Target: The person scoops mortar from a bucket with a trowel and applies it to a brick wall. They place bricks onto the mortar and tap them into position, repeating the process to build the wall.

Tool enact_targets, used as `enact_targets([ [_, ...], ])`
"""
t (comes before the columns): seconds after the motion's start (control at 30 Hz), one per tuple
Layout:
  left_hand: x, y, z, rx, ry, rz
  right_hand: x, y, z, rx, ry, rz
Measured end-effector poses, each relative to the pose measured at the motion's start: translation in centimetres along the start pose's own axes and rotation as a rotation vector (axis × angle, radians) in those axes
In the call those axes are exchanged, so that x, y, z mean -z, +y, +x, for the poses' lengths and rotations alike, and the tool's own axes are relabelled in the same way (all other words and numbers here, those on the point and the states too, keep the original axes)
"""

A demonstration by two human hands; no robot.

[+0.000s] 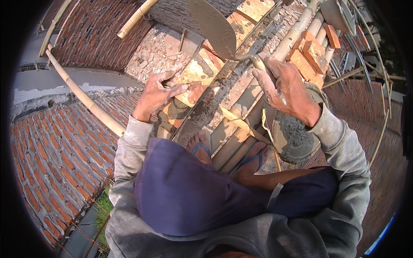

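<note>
My right hand (289,86) is closed round the handle of a trowel (213,28). The trowel's broad grey blade, smeared with mortar, points up and away to the left over the brick course. My left hand (155,95) is at the left edge of a row of orange bricks (195,77), thumb and fingers apart, with nothing visible between them. Its thumb reaches over the nearest bricks, where grey mortar is spread in patches. Whether the fingertips touch the brick is hard to tell. A bucket of wet mortar (297,135) stands below my right forearm.
Loose bricks (309,56) are stacked on bamboo poles (301,28) at the upper right. My sandalled feet (251,157) rest on the bamboo scaffold. A bamboo rail (81,94) crosses at left before a brick wall (56,159). Brick rubble (150,53) lies beyond my left hand.
</note>
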State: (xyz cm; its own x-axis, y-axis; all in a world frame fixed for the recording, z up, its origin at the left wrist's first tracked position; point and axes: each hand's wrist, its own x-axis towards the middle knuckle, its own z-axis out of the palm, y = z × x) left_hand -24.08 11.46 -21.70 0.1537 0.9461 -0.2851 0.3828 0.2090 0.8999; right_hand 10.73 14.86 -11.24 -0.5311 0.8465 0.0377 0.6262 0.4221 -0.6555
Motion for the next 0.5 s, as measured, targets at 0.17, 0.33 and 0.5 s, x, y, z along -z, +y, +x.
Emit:
enact_targets([
  [0.17,-0.7,0.6,0.3,0.041,-0.019,-0.15,-2.4,0.7,-1.7,0.103,-0.002,-0.036],
  [0.33,-1.4,-0.9,0.6,0.17,0.006,-0.582,-4.1,1.4,-3.1,0.134,0.015,-0.05],
  [0.5,-1.9,-1.8,-0.5,0.168,0.059,-0.599,-5.3,0.8,-3.4,0.055,-0.018,0.043],
])
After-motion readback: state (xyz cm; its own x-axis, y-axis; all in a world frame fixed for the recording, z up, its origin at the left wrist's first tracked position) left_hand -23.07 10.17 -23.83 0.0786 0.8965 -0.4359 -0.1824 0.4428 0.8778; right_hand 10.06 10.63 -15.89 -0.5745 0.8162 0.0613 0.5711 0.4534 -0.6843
